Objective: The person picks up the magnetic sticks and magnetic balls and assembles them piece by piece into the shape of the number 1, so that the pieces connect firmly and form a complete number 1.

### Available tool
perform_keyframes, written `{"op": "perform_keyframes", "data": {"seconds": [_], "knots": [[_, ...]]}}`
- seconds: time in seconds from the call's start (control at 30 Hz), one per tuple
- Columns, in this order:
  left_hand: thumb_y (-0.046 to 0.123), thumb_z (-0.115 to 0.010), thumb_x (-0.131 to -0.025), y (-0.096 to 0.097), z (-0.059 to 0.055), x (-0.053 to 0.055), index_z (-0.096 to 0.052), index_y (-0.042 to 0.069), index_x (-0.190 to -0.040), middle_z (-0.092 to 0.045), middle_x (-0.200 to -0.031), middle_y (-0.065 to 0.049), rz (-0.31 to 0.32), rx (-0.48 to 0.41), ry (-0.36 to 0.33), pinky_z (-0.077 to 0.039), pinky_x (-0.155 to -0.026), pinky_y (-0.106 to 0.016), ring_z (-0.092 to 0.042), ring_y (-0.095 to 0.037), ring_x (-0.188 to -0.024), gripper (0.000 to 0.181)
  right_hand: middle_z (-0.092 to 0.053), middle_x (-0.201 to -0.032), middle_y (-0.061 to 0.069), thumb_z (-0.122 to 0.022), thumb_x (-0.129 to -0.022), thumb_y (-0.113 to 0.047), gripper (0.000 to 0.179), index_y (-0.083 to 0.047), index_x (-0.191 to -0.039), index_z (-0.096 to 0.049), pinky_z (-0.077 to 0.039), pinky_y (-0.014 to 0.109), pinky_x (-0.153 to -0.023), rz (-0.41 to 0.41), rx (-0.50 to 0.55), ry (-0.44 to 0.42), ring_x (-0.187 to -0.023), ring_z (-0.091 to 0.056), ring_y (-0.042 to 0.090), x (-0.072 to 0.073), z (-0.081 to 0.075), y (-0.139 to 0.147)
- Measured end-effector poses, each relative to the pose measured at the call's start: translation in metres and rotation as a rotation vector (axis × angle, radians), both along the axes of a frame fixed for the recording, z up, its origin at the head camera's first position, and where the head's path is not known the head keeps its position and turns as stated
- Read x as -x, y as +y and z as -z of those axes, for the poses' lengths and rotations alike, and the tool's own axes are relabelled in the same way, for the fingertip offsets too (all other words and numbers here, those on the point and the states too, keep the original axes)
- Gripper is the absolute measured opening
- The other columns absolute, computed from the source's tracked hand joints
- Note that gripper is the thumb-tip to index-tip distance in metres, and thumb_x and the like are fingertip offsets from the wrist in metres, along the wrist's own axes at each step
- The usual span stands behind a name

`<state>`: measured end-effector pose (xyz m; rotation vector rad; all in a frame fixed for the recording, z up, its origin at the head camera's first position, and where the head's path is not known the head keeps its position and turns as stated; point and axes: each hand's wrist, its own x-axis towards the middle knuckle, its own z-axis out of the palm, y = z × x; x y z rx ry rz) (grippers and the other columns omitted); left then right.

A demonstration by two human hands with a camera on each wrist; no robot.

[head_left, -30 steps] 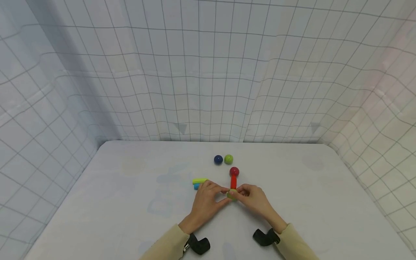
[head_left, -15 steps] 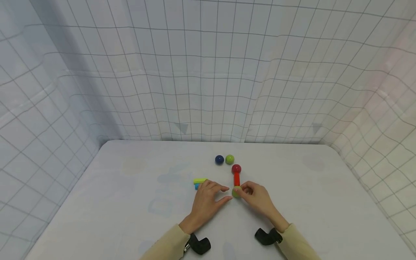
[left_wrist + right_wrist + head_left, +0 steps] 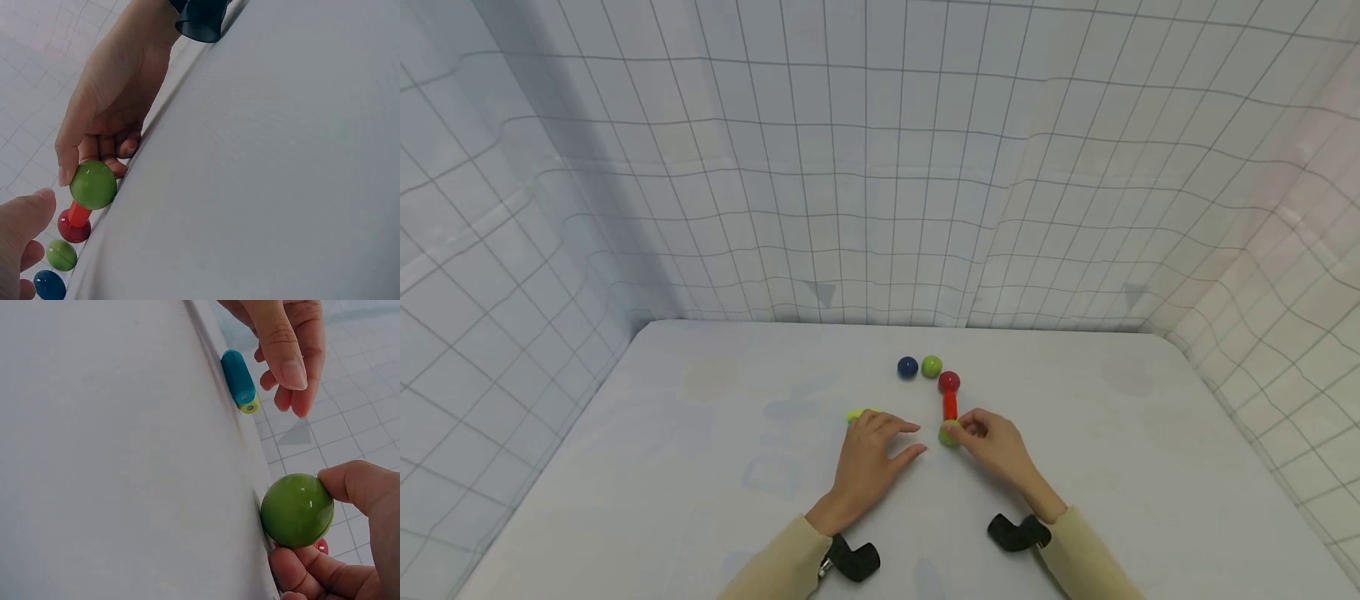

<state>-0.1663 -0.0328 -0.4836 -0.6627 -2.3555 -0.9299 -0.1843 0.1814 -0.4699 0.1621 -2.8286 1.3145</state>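
My right hand (image 3: pixel 992 446) pinches a green ball (image 3: pixel 297 510) between thumb and fingers. From that ball a red rod (image 3: pixel 950 407) runs toward the back, with a dark red ball (image 3: pixel 949 382) at its far end, a dumbbell-like piece lying on the table. My left hand (image 3: pixel 871 458) is held to the left of it, thumb and fingers spread apart and touching no ball. Beside its knuckles lies a yellow-green rod (image 3: pixel 862 414); a blue rod (image 3: pixel 238 376) next to it is hidden by the hand in the head view.
Behind the dumbbell-like piece sit a navy ball (image 3: pixel 907 367) and a second green ball (image 3: pixel 932 366), side by side. The white table (image 3: pixel 700 467) ends at a grid-patterned curtain (image 3: pixel 880 183) at the back and sides. Black wrist-worn devices (image 3: pixel 856 560) hang below both wrists.
My left hand has let go of the near green ball and drawn back to the left. My right hand has pushed the dumbbell-like piece a little farther away and slightly right.
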Motion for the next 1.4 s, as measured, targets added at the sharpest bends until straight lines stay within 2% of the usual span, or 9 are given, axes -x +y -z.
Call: {"op": "perform_keyframes", "data": {"seconds": [0.3,0.57,0.67,0.77,0.93,1.17,1.4], "knots": [[0.025,-0.081,-0.076,-0.019,-0.001,0.002,-0.072,0.012,-0.100,-0.063,-0.096,0.004,-0.047,-0.038,0.006,-0.040,-0.079,-0.037,-0.053,-0.017,-0.088,0.028,-0.054,-0.066,-0.005,-0.072,-0.083,-0.037,0.025,-0.012,-0.083,-0.068,-0.034,0.027,-0.056,0.012,0.005,-0.034,-0.061,-0.046,0.013,0.003,0.000,0.002],[0.024,-0.084,-0.073,-0.041,-0.001,0.007,-0.070,0.013,-0.105,-0.063,-0.100,0.001,-0.091,0.029,0.042,-0.041,-0.079,-0.037,-0.052,-0.020,-0.089,0.037,-0.054,-0.067,-0.004,-0.072,-0.083,-0.038,0.025,-0.013,-0.084,-0.067,-0.034,0.027,-0.057,0.002,0.021,-0.032,-0.062,-0.047,0.013,0.003,0.000,0.003],[0.024,-0.084,-0.073,-0.047,-0.002,0.008,-0.070,0.013,-0.098,-0.061,-0.096,0.002,-0.082,0.055,0.053,-0.042,-0.078,-0.036,-0.052,-0.019,-0.087,0.031,-0.054,-0.067,-0.004,-0.072,-0.084,-0.037,0.025,-0.013,-0.083,-0.067,-0.034,0.027,-0.057,0.006,0.019,-0.026,-0.062,-0.046,0.014,0.003,0.001,0.003],[0.024,-0.084,-0.073,-0.050,0.000,0.010,-0.070,0.014,-0.092,-0.060,-0.093,0.003,-0.047,0.095,0.071,-0.041,-0.076,-0.035,-0.051,-0.018,-0.086,0.026,-0.054,-0.067,-0.005,-0.072,-0.083,-0.037,0.025,-0.013,-0.083,-0.067,-0.034,0.027,-0.057,0.012,0.018,-0.025,-0.062,-0.046,0.013,0.003,0.002,0.003],[0.021,-0.083,-0.074,-0.053,0.001,0.012,-0.071,0.015,-0.091,-0.062,-0.092,0.004,0.001,0.130,0.099,-0.041,-0.073,-0.033,-0.051,-0.016,-0.085,0.021,-0.053,-0.066,-0.005,-0.073,-0.083,-0.038,0.025,-0.014,-0.083,-0.067,-0.033,0.027,-0.056,0.017,0.017,-0.018,-0.062,-0.046,0.013,0.003,0.003,0.002],[0.017,-0.079,-0.079,-0.053,0.001,0.010,-0.073,0.013,-0.097,-0.061,-0.092,0.004,-0.003,0.121,0.041,-0.043,-0.076,-0.031,-0.050,-0.015,-0.085,0.019,-0.053,-0.065,-0.006,-0.073,-0.083,-0.037,0.024,-0.014,-0.083,-0.067,-0.033,0.027,-0.057,0.020,0.010,-0.011,-0.062,-0.046,0.013,0.002,0.003,0.001],[0.016,-0.076,-0.081,-0.053,0.000,0.008,-0.073,0.011,-0.098,-0.056,-0.090,0.005,0.003,0.098,-0.006,-0.044,-0.070,-0.028,-0.047,-0.012,-0.081,0.018,-0.053,-0.066,-0.006,-0.073,-0.083,-0.036,0.024,-0.013,-0.083,-0.066,-0.034,0.027,-0.057,0.027,0.010,-0.008,-0.062,-0.046,0.013,0.002,0.003,0.001]]}}
